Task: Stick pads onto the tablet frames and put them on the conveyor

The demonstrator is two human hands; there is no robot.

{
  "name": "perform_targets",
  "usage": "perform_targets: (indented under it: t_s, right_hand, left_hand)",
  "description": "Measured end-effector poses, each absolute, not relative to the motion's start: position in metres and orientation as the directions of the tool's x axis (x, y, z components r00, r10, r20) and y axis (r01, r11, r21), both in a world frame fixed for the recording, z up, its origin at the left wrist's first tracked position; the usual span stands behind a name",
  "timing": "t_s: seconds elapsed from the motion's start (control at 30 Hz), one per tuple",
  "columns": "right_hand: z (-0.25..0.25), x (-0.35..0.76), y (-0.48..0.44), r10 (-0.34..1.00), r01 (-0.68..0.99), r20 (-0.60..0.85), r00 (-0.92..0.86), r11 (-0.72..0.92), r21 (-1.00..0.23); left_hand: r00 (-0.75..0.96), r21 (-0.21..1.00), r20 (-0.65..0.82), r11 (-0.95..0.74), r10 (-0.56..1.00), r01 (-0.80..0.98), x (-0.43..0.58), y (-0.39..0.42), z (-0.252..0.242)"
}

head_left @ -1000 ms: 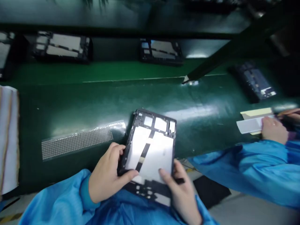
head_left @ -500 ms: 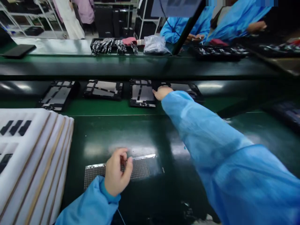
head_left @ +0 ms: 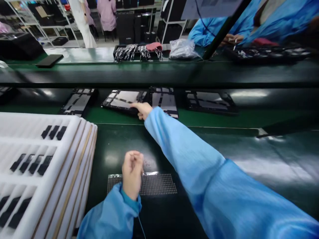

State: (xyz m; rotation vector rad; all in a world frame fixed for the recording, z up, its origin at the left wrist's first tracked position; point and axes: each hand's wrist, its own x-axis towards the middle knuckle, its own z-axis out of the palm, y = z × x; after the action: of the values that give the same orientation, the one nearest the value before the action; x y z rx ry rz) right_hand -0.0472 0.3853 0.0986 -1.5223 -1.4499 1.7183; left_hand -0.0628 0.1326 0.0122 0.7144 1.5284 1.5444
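Note:
My right hand (head_left: 143,110) reaches forward to the row of flat tablet-like devices. Its finger lies over the near right corner of one open tablet housing (head_left: 127,96), with the other fingers curled at the edge. That housing sits slightly askew, its grey panel and black strips facing up. Another housing (head_left: 164,101) stands close on its right, partly behind my sleeve. Nearer to me, my left hand (head_left: 132,172) hovers over a clear sheet of small dark squares (head_left: 159,184). Its fingertips are pinched together; whatever may be between them is too small to tell.
White foam trays (head_left: 82,159) with black parts in slots are stacked at the left. More housings (head_left: 77,101) lie along the green belt. Beyond a raised ledge are a bin of metallic strips (head_left: 134,53), a plastic bag (head_left: 183,49) and a co-worker's hands (head_left: 233,39).
My right hand has moved left from between the two right housings to the second-left one, which is now turned. The left hand's fingers have closed together. The whole view has shifted left.

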Motion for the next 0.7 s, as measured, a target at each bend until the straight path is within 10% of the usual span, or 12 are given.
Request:
perform_targets:
  t_s: [0.23,0.37,0.53,0.7]
  right_hand:
    - [0.114,0.145,0.184,0.522,0.326,-0.509,-0.684,-0.405,-0.854]
    - [0.134,0.276,0.12,0.849,0.236,-0.283,-0.447,-0.193,-0.952]
    - [0.136,0.332,0.088,0.966,0.213,-0.243,-0.093,-0.219,-0.952]
    - [0.115,0.285,0.101,0.969,0.37,-0.124,-0.212,-0.038,-0.928]
  left_hand:
    - [-0.436,0.896,-0.308,0.104,0.846,-0.431,-0.074,0.151,0.026]
    - [-0.169,0.86,-0.388,0.29,0.906,-0.42,-0.052,0.108,0.043]
    - [0.463,0.854,-0.481,0.517,0.745,0.056,-0.012,0.072,0.051]
    - [0.363,0.848,-0.45,0.263,0.816,0.459,-0.004,0.074,0.059]
